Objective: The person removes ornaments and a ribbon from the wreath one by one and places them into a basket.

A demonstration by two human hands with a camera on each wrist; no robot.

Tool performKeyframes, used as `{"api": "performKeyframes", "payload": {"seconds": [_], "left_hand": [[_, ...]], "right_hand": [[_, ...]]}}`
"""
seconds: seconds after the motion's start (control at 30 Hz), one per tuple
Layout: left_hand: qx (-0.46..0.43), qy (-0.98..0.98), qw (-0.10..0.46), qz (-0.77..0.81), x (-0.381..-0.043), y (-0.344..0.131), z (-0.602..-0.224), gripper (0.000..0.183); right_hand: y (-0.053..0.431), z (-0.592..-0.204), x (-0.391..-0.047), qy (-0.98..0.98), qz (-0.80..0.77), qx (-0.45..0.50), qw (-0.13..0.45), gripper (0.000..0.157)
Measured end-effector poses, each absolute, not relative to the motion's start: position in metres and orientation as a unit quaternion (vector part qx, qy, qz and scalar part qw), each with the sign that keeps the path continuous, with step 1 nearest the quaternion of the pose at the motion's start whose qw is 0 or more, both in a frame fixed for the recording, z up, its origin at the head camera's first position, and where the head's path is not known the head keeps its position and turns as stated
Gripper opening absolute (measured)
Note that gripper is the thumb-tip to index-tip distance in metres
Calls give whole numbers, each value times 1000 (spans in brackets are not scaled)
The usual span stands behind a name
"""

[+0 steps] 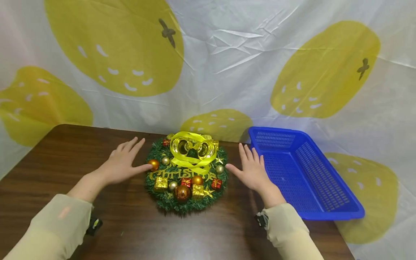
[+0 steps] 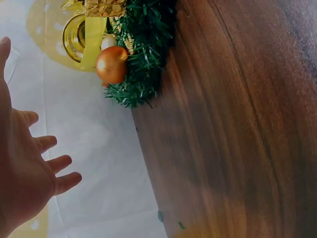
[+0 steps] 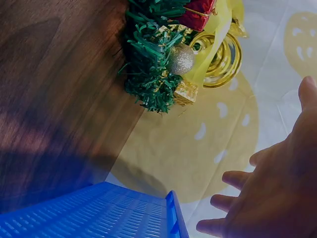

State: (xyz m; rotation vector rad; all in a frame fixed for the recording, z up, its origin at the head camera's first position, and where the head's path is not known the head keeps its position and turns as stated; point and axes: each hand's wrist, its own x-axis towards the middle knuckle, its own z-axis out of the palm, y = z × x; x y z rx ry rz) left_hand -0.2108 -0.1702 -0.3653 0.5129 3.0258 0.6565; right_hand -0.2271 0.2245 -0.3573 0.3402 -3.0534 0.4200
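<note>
A green Christmas wreath [image 1: 191, 207] lies on the table, set with orange, brown and silver baubles, small red and gold gift boxes, stars and gold lettering. Gold bells [image 1: 206, 148] with a looped yellow ribbon [image 1: 191, 135] rest on its far part. To its left my left hand [image 1: 121, 162] hovers with fingers spread, the thumb near an orange bauble [image 2: 112, 65]. On the other side my right hand [image 1: 253, 171] spreads its fingers, thumb toward a silver bauble [image 3: 181, 59]. Neither hand holds anything.
A blue plastic basket [image 1: 325, 216] with perforated walls stands at the right of the table, close to my right hand. The brown wooden table [image 1: 130, 224] ends at a white cloth backdrop [image 1: 224, 65] with yellow fruit prints.
</note>
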Motion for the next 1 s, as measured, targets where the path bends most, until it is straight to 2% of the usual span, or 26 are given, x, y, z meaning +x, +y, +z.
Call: {"api": "performKeyframes", "payload": {"seconds": [0.47,0.83,1.0], "left_hand": [[139,927,70,341,-218,-171,-374,92],[108,893,98,427,-227,-173,-386,93],[89,876,133,455,-230,-174,-391,91]], "right_hand": [[218,-357,-228,-974,208,87,28,82],[212,-361,-236,-939,337,56,39,84],[209,-367,-241,-925,376,42,44,82]]}}
